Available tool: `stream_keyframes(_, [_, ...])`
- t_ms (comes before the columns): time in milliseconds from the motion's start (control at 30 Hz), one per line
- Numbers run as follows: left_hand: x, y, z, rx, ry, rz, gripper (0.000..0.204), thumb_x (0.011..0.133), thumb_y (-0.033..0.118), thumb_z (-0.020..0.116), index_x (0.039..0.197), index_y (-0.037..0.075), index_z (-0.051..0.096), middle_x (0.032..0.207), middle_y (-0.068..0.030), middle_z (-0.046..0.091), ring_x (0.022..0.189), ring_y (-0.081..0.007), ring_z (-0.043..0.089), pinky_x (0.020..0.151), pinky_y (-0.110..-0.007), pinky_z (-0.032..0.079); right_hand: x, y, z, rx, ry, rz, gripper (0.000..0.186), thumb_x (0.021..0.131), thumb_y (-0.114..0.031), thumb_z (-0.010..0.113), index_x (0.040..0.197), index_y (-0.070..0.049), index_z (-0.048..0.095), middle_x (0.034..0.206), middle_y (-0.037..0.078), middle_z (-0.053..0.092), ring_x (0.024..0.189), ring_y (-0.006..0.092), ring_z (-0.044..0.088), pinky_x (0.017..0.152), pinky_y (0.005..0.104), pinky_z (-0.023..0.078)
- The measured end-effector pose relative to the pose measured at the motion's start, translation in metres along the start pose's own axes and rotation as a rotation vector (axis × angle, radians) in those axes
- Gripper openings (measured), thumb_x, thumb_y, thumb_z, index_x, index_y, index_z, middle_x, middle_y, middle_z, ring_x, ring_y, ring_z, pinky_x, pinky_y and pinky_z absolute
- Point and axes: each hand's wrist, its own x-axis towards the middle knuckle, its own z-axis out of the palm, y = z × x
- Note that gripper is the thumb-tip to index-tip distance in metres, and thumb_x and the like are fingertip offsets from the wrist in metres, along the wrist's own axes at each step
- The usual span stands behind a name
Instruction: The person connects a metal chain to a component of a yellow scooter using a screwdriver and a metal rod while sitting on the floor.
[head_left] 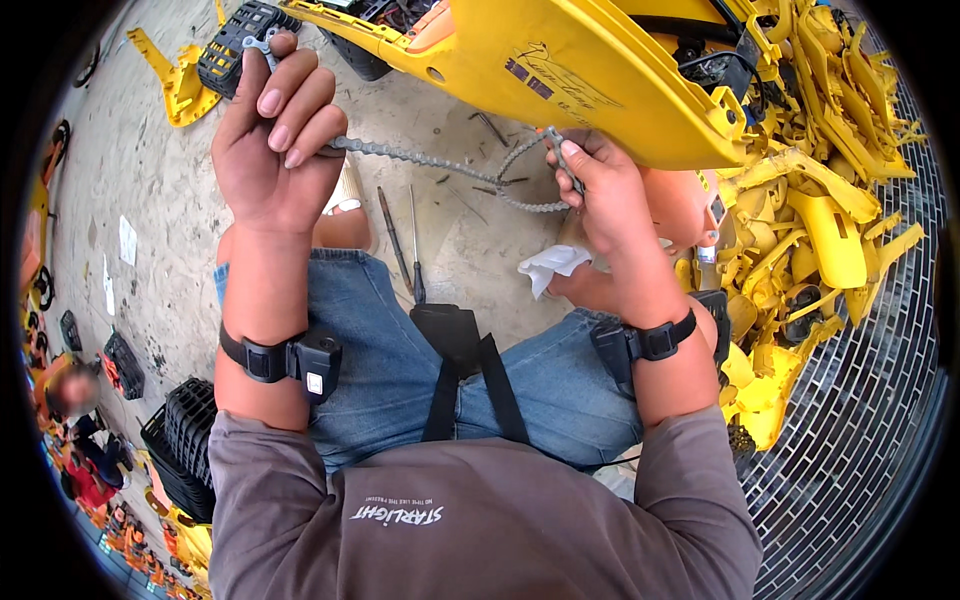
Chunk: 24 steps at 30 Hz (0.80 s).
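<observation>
Near the frame's top, our left hand (275,140) gripped one chain (440,165) end, our right hand (605,190) pinched the other, perhaps with a tool; feeding it along needed steady tension.

chain (440,160) between hands, screwdrivers (405,240) below

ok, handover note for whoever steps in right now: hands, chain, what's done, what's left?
Left hand: fist closed on one end of the chain, with a small metal tool at the fingertips.
Right hand: pinches the other end, where the chain loops, under the yellow panel.
Chain hangs between the hands, above the knees, free of any machine.
Two screwdrivers lie on the floor; a white rag on the right knee.
Done: chain is out and in hand. Left: cannot tell from this view.
</observation>
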Motion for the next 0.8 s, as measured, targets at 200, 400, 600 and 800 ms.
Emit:
stream_keyframes(200, [-0.001, -0.003, 0.004, -0.191, -0.056, -0.071, 0.021, 0.110, 0.021, 0.039, 0.112, 0.000, 0.044, 0.075, -0.0028, 0.045, 0.053, -0.0090, 0.041, 0.040, -0.023, 0.034, -0.001, 0.002, 0.003, -0.122, 0.048, 0.007, 0.025, 0.101, -0.012, 0.053, 0.119, 0.005, 0.057, 0.097, 0.005, 0.062, 0.068, 0.0078, 0.049, 0.057, 0.0221, 0.042])
stream_keyframes(400, [-0.002, -0.017, 0.008, -0.208, -0.060, -0.136, 0.023, 0.111, 0.022, 0.038, 0.111, 0.000, 0.044, 0.074, -0.0032, 0.045, 0.052, -0.0096, 0.041, 0.038, -0.022, 0.032, 0.022, 0.044, 0.011, -0.234, 0.040, 0.073, 0.030, 0.102, -0.014, 0.053, 0.125, 0.005, 0.053, 0.100, 0.006, 0.061, 0.070, 0.0076, 0.050, 0.057, 0.0211, 0.042])
stream_keyframes(600, [-0.011, -0.020, 0.011, 0.161, 0.086, -0.358, 0.029, 0.110, 0.027, 0.039, 0.111, 0.001, 0.050, 0.073, 0.0019, 0.043, 0.054, -0.0049, 0.036, 0.042, -0.019, 0.028, 0.012, 0.023, 0.014, -0.135, 0.071, 0.027, 0.025, 0.101, -0.012, 0.053, 0.117, 0.005, 0.058, 0.096, 0.007, 0.062, 0.069, 0.0100, 0.050, 0.062, 0.0256, 0.044])
stream_keyframes(800, [-0.016, -0.053, 0.005, 0.676, 0.456, -0.523, 0.027, 0.107, 0.028, 0.048, 0.106, 0.003, 0.054, 0.075, 0.0019, 0.047, 0.055, -0.0037, 0.037, 0.042, -0.018, 0.028, -0.009, -0.010, 0.007, 0.043, -0.036, -0.047, 0.025, 0.102, -0.012, 0.054, 0.120, 0.004, 0.055, 0.099, 0.008, 0.061, 0.069, 0.0076, 0.049, 0.055, 0.0204, 0.040])
